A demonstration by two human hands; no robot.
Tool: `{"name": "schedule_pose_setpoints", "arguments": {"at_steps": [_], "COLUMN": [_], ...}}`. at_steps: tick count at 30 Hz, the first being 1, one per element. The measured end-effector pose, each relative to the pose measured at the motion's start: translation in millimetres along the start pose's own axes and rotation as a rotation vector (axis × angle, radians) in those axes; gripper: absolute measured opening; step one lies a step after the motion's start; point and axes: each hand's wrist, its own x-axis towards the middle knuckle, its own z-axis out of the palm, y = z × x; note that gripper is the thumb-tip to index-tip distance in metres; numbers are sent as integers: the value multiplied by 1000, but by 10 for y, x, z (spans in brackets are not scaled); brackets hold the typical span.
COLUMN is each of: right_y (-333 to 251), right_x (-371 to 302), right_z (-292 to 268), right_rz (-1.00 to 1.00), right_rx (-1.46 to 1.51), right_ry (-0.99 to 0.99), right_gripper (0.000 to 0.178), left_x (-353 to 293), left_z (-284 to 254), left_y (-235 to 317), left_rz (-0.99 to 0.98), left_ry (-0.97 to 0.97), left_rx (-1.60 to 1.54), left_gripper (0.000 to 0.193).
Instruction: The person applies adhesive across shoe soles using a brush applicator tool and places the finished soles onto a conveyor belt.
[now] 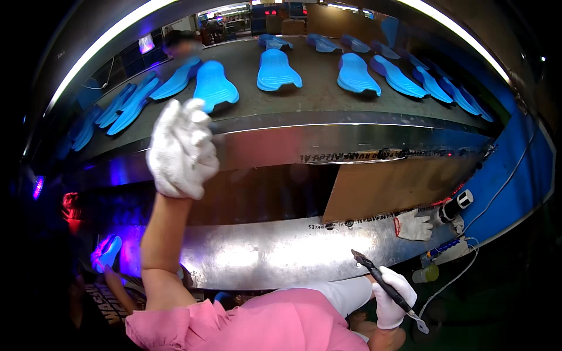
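Observation:
My left hand, in a white knit glove, reaches up to the near edge of the belt. Its fingers are curled, and the fingertips meet the near left corner of a blue insole; the exact grip is partly hidden. Low on the right, my right hand, gloved in white, is wrapped round a black pen-shaped soldering iron. The iron's dark metal tip points up and left over the metal ledge. Another blue insole lies to the right of the one at my left hand.
Several more blue insoles lie along the dark belt. Below runs a shiny metal ledge, with a cardboard sheet behind it. On its right end lie a spare glove and a black-and-white cylinder. At left, another person's hand holds an insole.

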Motion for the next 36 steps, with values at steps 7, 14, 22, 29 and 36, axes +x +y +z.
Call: {"name": "schedule_pose_setpoints", "arguments": {"at_steps": [7, 14, 22, 29, 36], "right_y": [35, -6, -51, -20, -12], "right_x": [7, -13, -40, -83, -111], "right_z": [72, 108, 108, 99, 35], "right_rz": [40, 45, 53, 97, 84], "right_rx": [71, 22, 32, 44, -44], "right_ry": [17, -19, -47, -7, -56], "right_gripper": [25, 26, 28, 28, 28], "left_x": [372, 693, 1040, 479, -285], "left_z": [-484, -600, -192, 391, 810], "left_y": [1539, 1485, 962, 524, -27], "left_rz": [305, -342, 679, 586, 665], "left_ry": [665, 866, 381, 34, 561], "left_rx": [2576, 2823, 1004, 525, 811], "left_gripper": [41, 34, 13, 19, 23]}}
